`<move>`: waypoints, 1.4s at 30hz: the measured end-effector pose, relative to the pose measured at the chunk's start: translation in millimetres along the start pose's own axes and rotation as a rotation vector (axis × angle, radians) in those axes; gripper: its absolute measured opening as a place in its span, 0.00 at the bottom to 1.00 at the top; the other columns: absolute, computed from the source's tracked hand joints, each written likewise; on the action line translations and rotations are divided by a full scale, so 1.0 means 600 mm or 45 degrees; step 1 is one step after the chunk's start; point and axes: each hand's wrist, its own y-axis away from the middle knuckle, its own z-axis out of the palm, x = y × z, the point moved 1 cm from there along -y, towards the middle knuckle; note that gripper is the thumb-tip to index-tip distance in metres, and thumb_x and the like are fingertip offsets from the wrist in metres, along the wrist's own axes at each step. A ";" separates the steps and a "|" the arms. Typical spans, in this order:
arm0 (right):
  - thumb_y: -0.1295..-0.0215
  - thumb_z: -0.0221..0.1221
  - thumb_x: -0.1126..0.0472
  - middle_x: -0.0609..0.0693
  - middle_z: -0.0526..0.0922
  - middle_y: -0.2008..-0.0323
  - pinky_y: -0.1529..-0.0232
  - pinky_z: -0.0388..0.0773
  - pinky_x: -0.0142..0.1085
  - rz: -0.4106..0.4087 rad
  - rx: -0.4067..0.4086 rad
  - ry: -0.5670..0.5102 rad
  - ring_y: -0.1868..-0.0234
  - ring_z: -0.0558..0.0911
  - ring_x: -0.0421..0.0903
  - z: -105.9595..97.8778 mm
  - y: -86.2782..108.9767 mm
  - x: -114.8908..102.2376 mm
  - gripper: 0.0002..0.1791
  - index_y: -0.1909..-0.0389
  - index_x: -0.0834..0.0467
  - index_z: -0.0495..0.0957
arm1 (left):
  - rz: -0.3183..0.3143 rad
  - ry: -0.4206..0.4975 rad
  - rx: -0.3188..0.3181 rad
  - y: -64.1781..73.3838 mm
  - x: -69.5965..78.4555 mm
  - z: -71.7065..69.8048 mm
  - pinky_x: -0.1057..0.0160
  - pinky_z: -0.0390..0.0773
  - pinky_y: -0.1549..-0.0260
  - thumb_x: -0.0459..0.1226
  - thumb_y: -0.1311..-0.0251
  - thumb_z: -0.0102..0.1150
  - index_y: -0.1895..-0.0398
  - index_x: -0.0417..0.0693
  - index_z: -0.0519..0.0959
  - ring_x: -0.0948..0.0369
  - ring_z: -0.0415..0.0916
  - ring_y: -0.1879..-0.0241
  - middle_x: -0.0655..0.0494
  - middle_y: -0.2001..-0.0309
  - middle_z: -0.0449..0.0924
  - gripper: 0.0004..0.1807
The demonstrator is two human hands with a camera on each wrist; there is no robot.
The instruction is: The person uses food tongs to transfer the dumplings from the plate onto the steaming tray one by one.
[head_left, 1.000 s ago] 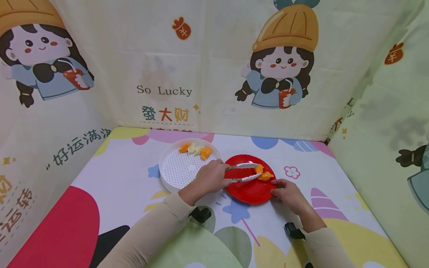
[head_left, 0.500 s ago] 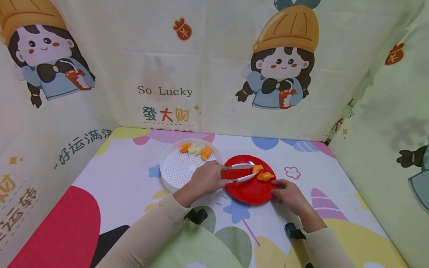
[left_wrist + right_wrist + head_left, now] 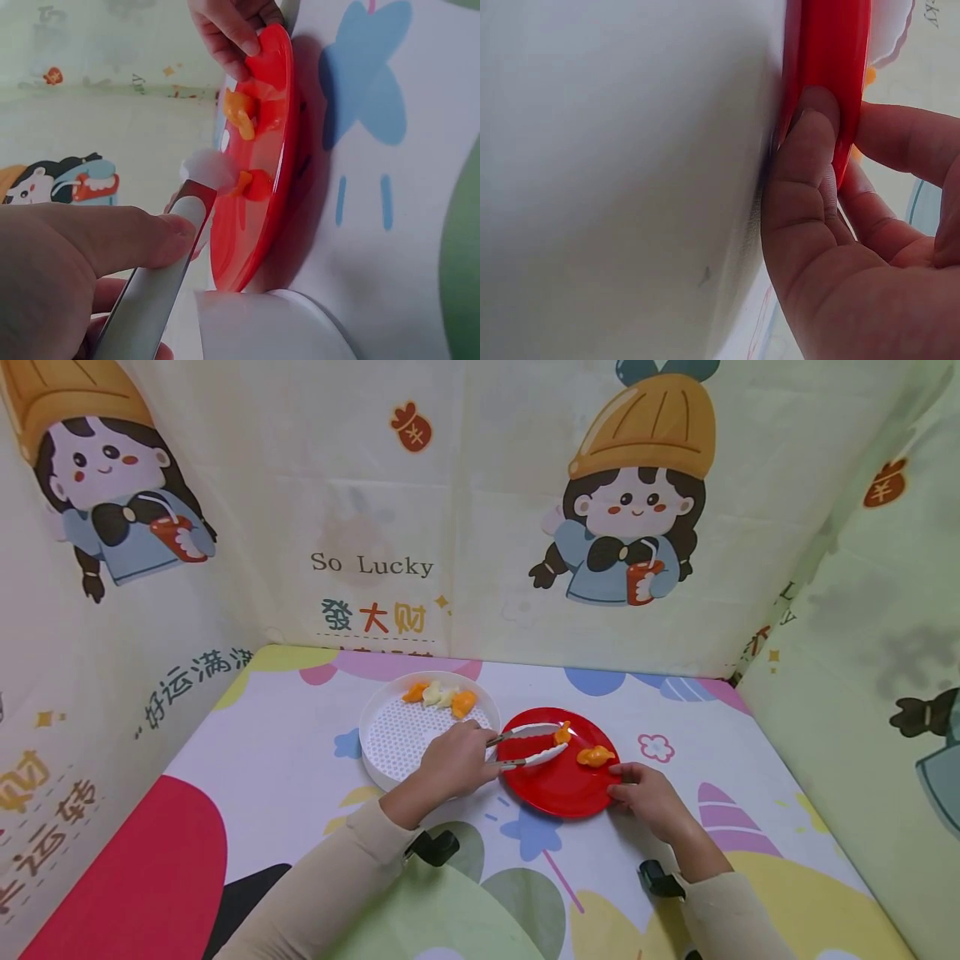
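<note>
My left hand (image 3: 456,760) holds a pair of tongs (image 3: 534,758) with pale scalloped tips, which reach over the red plate (image 3: 558,797). Between those tips sits a small orange piece (image 3: 562,732), shaped like a dumpling; whether both tips touch it is hard to tell. A second orange dumpling-like piece (image 3: 596,756) lies on the plate's right side. At the right rim, my right hand (image 3: 651,793) pinches the plate's edge; in the right wrist view its fingers (image 3: 802,187) are under the red rim and the thumb is on the other side.
Left of the plate stands a round white tray (image 3: 365,739) with a dotted bottom. Along its back lie orange pieces (image 3: 463,703) and cream-coloured pieces (image 3: 432,694). A patterned cloth (image 3: 660,702) covers the table, and printed fabric (image 3: 480,527) hangs behind.
The tongs have moved left across the plate, and the orange piece between their tips has moved with them, away from the other piece. My right hand stays at the rim.
</note>
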 end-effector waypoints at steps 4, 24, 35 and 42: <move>0.31 0.60 0.64 0.64 0.74 0.43 0.57 0.83 0.39 0.000 0.000 -0.002 0.57 0.79 0.51 0.000 0.001 0.000 0.25 0.36 0.68 0.69 | -0.015 0.016 -0.001 -0.008 0.003 0.006 0.70 0.76 0.78 0.45 0.50 0.76 0.44 0.46 0.83 0.61 0.71 0.67 0.54 0.63 0.77 0.29; 0.31 0.60 0.64 0.64 0.75 0.45 0.58 0.83 0.39 -0.026 -0.007 -0.018 0.57 0.79 0.51 -0.001 0.006 -0.003 0.25 0.37 0.69 0.68 | -0.121 0.085 -0.070 -0.036 0.017 0.018 0.69 0.77 0.77 0.44 0.50 0.76 0.45 0.44 0.82 0.60 0.72 0.67 0.54 0.64 0.75 0.28; 0.31 0.59 0.64 0.64 0.75 0.45 0.58 0.83 0.39 -0.028 -0.014 -0.029 0.58 0.79 0.51 -0.002 0.003 -0.004 0.24 0.37 0.69 0.68 | -0.042 0.127 -0.002 -0.024 0.007 -0.009 0.69 0.77 0.76 0.44 0.46 0.72 0.40 0.47 0.81 0.60 0.72 0.63 0.54 0.59 0.79 0.28; 0.31 0.59 0.64 0.64 0.75 0.46 0.58 0.83 0.39 -0.022 -0.006 -0.007 0.58 0.78 0.51 -0.002 0.003 -0.001 0.24 0.37 0.69 0.69 | -0.016 0.162 0.039 -0.014 -0.011 -0.034 0.66 0.79 0.72 0.45 0.42 0.70 0.41 0.46 0.81 0.59 0.74 0.63 0.54 0.57 0.83 0.26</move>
